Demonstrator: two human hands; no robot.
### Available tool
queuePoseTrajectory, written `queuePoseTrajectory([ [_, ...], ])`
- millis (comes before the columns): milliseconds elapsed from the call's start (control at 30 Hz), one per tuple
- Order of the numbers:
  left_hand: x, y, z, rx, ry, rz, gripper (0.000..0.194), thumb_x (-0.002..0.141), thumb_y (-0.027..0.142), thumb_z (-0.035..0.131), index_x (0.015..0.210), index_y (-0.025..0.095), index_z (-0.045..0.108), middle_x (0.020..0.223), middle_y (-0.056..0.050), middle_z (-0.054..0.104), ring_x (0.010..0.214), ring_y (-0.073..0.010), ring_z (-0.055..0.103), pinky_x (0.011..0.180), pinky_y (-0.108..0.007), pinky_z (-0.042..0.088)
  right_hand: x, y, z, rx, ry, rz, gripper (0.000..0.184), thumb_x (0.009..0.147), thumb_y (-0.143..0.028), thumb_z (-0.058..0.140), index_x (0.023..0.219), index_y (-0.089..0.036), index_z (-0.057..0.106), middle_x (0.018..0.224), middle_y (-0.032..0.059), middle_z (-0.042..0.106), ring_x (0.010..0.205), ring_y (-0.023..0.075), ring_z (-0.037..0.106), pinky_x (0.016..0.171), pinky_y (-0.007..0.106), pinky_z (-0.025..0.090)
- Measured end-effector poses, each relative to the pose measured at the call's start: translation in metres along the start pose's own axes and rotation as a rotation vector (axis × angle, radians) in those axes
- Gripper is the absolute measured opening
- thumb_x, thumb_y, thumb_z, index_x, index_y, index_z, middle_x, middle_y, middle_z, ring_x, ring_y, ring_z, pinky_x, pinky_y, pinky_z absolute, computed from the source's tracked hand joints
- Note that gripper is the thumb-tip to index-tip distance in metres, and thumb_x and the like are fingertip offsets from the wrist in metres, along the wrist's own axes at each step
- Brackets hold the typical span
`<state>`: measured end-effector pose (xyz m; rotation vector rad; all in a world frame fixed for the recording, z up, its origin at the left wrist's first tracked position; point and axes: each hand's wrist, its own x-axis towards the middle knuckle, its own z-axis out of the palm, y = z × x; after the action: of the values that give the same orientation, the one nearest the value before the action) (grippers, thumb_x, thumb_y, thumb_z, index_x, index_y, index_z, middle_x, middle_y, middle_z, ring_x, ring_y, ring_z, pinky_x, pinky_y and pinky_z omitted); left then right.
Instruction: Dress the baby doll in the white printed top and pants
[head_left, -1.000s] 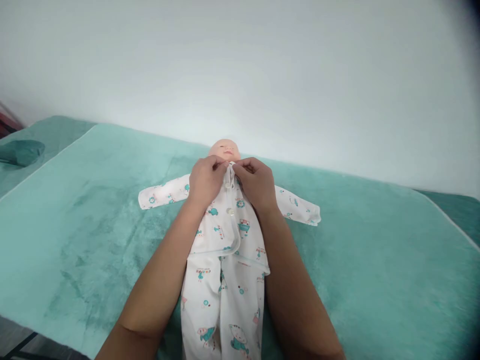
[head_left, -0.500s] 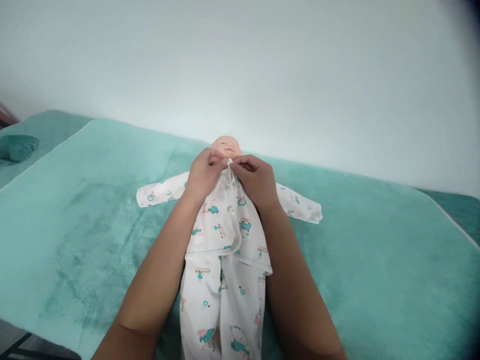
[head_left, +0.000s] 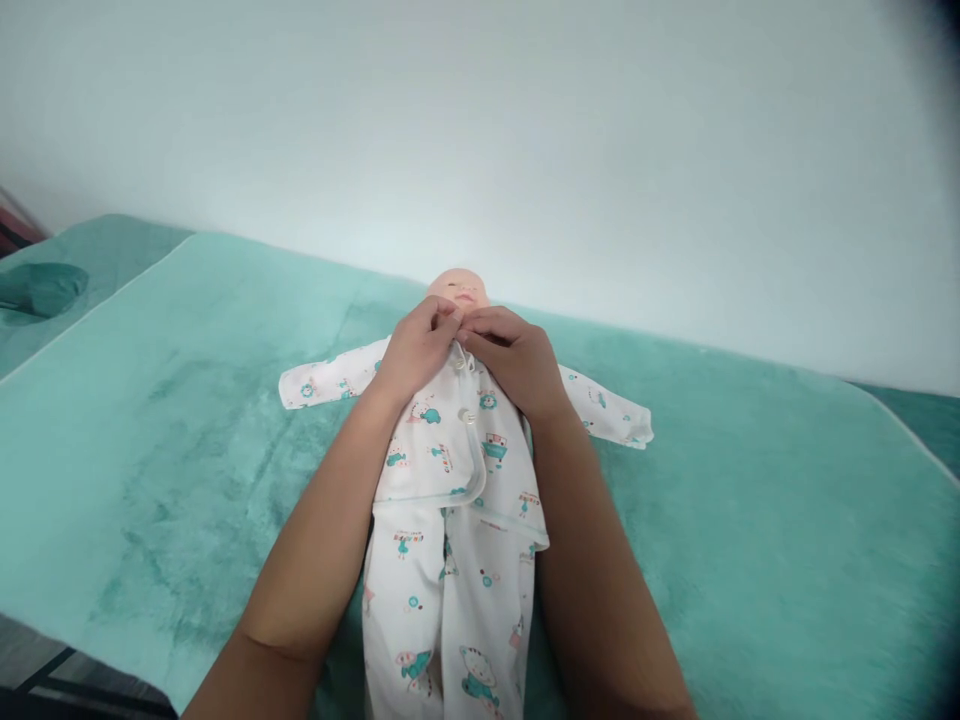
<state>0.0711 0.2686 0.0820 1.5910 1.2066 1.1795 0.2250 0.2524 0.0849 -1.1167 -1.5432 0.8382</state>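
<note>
A baby doll (head_left: 456,284) lies on its back, dressed in a white baby jacket (head_left: 435,455) with teal and pink animal prints. Its sleeves spread out to both sides. Matching printed trousers (head_left: 405,620) cover the legs. At the doll's neck, my left hand (head_left: 421,345) pinches the white tie at the jacket's collar, thumb against fingers. My right hand (head_left: 514,355) meets it from the other side, also pinching the tie. Fingers hide most of the tie; a bit of white ribbon shows just below them. A round fastener (head_left: 466,416) sits on the jacket's front edge.
A teal plush cover (head_left: 750,540) lies under the doll, with a pale seam on either side. At the left is a dark round recess (head_left: 45,290) in the cover. A plain white wall (head_left: 480,130) rises behind. Dark bars (head_left: 82,690) show at the lower left.
My fingertips have drawn closer together at the collar and now hide the white tie that showed between them. The whole view has shifted slightly.
</note>
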Motion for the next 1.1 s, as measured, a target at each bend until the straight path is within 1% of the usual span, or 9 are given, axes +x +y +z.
queuePoseTrajectory([
  [167, 0.001, -0.004, 0.000, -0.018, 0.005, -0.045, 0.012, 0.092, 0.029, 0.057, 0.095, 0.023, 0.068, 0.081, 0.001, 0.068, 0.077, -0.0150, 0.061, 0.073, -0.028, 0.046, 0.000, -0.003, -0.004, -0.021, -0.060, 0.031, 0.009, 0.084, -0.031, 0.071, 0.081, -0.026, 0.079, 0.109, 0.0024, 0.072, 0.105, 0.0211, 0.066, 0.096, 0.039, 0.051],
  [300, 0.003, -0.006, 0.001, -0.049, 0.010, -0.021, 0.014, 0.090, 0.019, 0.054, 0.095, 0.023, 0.067, 0.089, -0.001, 0.072, 0.085, -0.0157, 0.065, 0.081, -0.029, 0.048, 0.000, -0.002, -0.004, -0.045, -0.073, 0.040, 0.010, 0.084, -0.032, 0.072, 0.080, -0.025, 0.079, 0.112, 0.0031, 0.069, 0.108, 0.0209, 0.065, 0.097, 0.038, 0.050],
  [400, 0.004, -0.005, 0.002, -0.065, 0.025, -0.029, 0.013, 0.091, 0.020, 0.055, 0.097, 0.022, 0.066, 0.090, -0.002, 0.072, 0.087, -0.0165, 0.066, 0.083, -0.031, 0.050, 0.001, 0.001, -0.004, -0.001, -0.079, 0.025, 0.009, 0.083, -0.031, 0.072, 0.080, -0.024, 0.076, 0.113, 0.0029, 0.068, 0.108, 0.0198, 0.063, 0.098, 0.037, 0.048],
  [500, 0.003, -0.002, 0.003, -0.110, 0.048, -0.060, 0.012, 0.091, 0.019, 0.056, 0.099, 0.022, 0.064, 0.093, -0.002, 0.073, 0.088, -0.0160, 0.066, 0.084, -0.031, 0.050, 0.002, 0.004, -0.003, 0.023, -0.086, 0.028, 0.006, 0.083, -0.029, 0.071, 0.083, -0.022, 0.070, 0.106, 0.0017, 0.067, 0.099, 0.0172, 0.061, 0.093, 0.035, 0.046],
  [600, 0.002, 0.002, 0.004, -0.168, 0.055, -0.077, 0.014, 0.092, 0.016, 0.054, 0.100, 0.021, 0.063, 0.099, -0.003, 0.073, 0.088, -0.0146, 0.065, 0.083, -0.030, 0.051, 0.002, 0.006, -0.002, 0.030, -0.060, 0.066, 0.016, 0.078, -0.026, 0.073, 0.090, -0.022, 0.063, 0.097, -0.0004, 0.063, 0.089, 0.0151, 0.057, 0.087, 0.033, 0.046],
  [733, -0.001, 0.007, 0.004, -0.192, 0.023, -0.103, 0.015, 0.092, 0.017, 0.053, 0.102, 0.023, 0.063, 0.102, -0.002, 0.073, 0.079, -0.0134, 0.063, 0.075, -0.029, 0.051, 0.003, 0.006, -0.002, 0.062, -0.031, 0.101, 0.029, 0.074, -0.025, 0.075, 0.098, -0.023, 0.059, 0.098, -0.0003, 0.061, 0.089, 0.0151, 0.056, 0.085, 0.032, 0.046],
  [833, -0.002, 0.011, 0.003, -0.221, 0.000, -0.096, 0.015, 0.091, 0.017, 0.054, 0.099, 0.024, 0.063, 0.094, -0.001, 0.071, 0.077, -0.0134, 0.062, 0.074, -0.029, 0.051, 0.003, 0.006, -0.002, 0.088, -0.047, 0.112, 0.033, 0.073, -0.025, 0.075, 0.101, -0.024, 0.059, 0.097, -0.0007, 0.059, 0.088, 0.0147, 0.054, 0.084, 0.031, 0.046],
  [1000, 0.001, 0.012, 0.004, -0.190, 0.010, -0.117, 0.016, 0.085, 0.015, 0.057, 0.097, 0.023, 0.064, 0.081, 0.001, 0.067, 0.074, -0.0138, 0.062, 0.073, -0.029, 0.050, 0.003, 0.007, -0.001, 0.116, -0.025, 0.107, 0.029, 0.074, -0.030, 0.074, 0.098, -0.025, 0.059, 0.091, -0.0019, 0.059, 0.084, 0.0144, 0.054, 0.080, 0.031, 0.046],
  [1100, 0.002, 0.011, 0.005, -0.080, 0.067, -0.102, 0.018, 0.079, 0.012, 0.061, 0.093, 0.022, 0.066, 0.085, 0.000, 0.070, 0.080, -0.0147, 0.064, 0.078, -0.030, 0.052, 0.004, 0.007, -0.001, 0.161, 0.010, 0.135, 0.025, 0.077, -0.037, 0.071, 0.095, -0.026, 0.059, 0.083, -0.0023, 0.058, 0.077, 0.0147, 0.053, 0.071, 0.030, 0.045],
])
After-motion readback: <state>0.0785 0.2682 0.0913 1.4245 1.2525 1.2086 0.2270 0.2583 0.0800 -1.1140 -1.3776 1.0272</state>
